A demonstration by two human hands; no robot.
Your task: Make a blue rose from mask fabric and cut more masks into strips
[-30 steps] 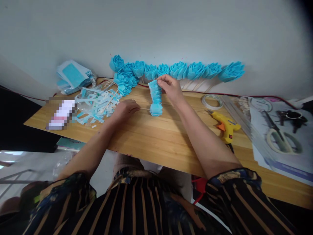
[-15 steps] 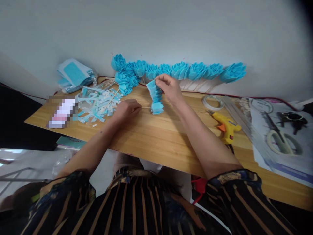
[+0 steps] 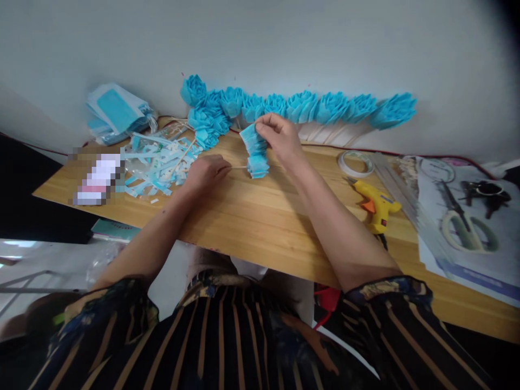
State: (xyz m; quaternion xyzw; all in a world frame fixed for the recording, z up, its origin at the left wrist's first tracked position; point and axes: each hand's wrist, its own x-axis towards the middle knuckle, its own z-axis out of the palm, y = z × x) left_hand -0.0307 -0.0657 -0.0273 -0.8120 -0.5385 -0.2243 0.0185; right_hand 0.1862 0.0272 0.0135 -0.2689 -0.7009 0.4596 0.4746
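My left hand [image 3: 208, 172] pinches a thin wooden stick [image 3: 239, 167] that points right, held low over the table. Around the stick's far end sits a blue pleated strip [image 3: 255, 142], its lower part bunched at the stick. My right hand [image 3: 278, 135] pinches the upper end of this strip between thumb and fingers and holds it up. Behind the hands, several blue flowers [image 3: 300, 105] on pale sticks lean against the wall in a row. More blue flowers [image 3: 206, 127] are heaped at the row's left end.
Left on the wooden table [image 3: 252, 227] are blue and white scraps [image 3: 160, 160], packed face masks [image 3: 117, 111] and a blurred phone-like object [image 3: 97, 179]. Rightward lie a tape roll [image 3: 356, 163], a yellow glue gun [image 3: 377, 205], clear sticks [image 3: 406, 192], scissors [image 3: 467, 227] and keys [image 3: 485, 194].
The lower part of the blue strip at the stick looks turned and shows more folds. Both hands keep their grips. The whole view has shifted slightly.
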